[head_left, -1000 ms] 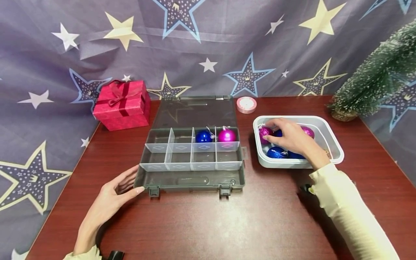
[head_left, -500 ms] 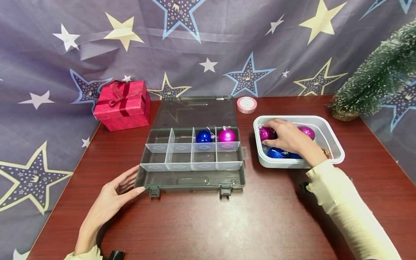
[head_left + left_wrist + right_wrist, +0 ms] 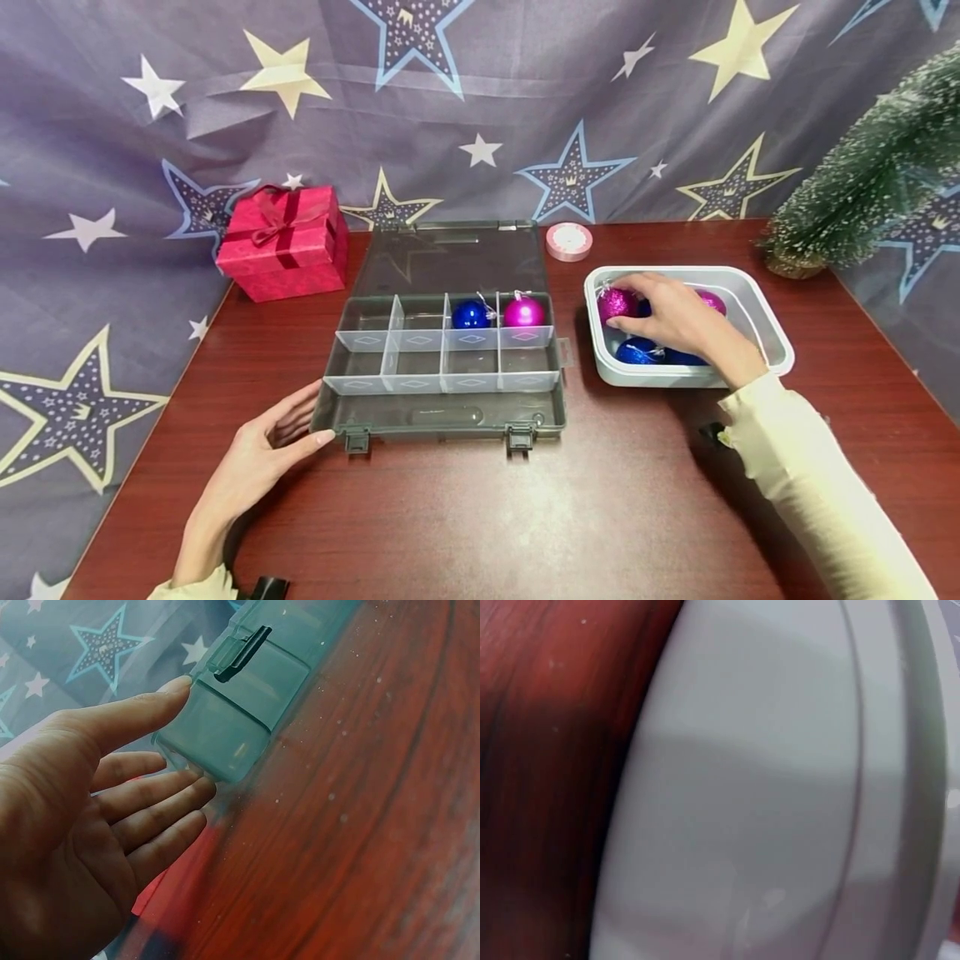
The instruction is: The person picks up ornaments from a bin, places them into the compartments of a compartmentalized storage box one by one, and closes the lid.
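In the head view my right hand point(image 3: 678, 317) reaches into a pale rectangular tub point(image 3: 780, 360), thumb and fingers round a glittery magenta Christmas bauble point(image 3: 618, 306) at its left end. Beside it lie a glittery blue bauble point(image 3: 637, 351) and another magenta one point(image 3: 712, 302), with more blue partly covered by the hand. The right wrist view is filled by the tub's outer wall point(image 3: 742, 787). My left hand point(image 3: 97, 810) has its thumb tip at the front left corner of a smoky plastic compartment box point(image 3: 217, 727), its fingers loosely extended beside that corner.
The box's lid point(image 3: 457, 262) lies back. A shiny blue bauble point(image 3: 471, 316) and a shiny pink one point(image 3: 523, 313) sit in its back row. Behind stand a red gift box point(image 3: 285, 242), a pink ribbon roll point(image 3: 569, 242) and a frosted small tree point(image 3: 862, 183).
The right hand stays in the tub and shifts slightly. The magenta bauble at its fingers has moved a little to the right. My left hand keeps its place at the box corner.
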A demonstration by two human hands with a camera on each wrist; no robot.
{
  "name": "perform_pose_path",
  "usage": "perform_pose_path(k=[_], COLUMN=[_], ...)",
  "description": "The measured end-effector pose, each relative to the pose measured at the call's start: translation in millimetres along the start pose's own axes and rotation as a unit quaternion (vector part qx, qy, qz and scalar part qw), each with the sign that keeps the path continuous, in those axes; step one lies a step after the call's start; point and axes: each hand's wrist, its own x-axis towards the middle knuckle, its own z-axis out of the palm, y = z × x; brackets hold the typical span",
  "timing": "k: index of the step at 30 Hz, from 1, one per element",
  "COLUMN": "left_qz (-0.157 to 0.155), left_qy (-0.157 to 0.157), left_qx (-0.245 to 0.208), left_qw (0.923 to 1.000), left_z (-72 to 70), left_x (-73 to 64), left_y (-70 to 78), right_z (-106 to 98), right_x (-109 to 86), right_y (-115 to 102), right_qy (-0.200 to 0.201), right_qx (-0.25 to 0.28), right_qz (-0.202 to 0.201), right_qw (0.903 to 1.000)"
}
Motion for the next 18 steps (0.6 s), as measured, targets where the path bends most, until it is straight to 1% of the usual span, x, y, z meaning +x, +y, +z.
perform_pose_path(k=[4, 11, 18], left_qz=[-0.002, 0.004, 0.004], left_qy=[0.001, 0.001, -0.001], left_qx=[0.0, -0.003, -0.002], left_qw=[1.0, 1.0, 1.0], left_z=[-0.2, 0.1, -0.3], left_x=[-0.4, -0.4, 0.2], left_y=[-0.1, -0.6, -0.7], right_z=[-7.5, -16.8, -20.8], right_x=[-4.7, -9.3, -8.7], right_y=[-1.5, -4.9, -11.1], right_qy=[0.01, 0.061, 0.096], right_qx=[0.026, 0.047, 0.072], right_qz=[0.0, -0.019, -0.017], right_qw=[0.9996, 0.9969, 0.9927])
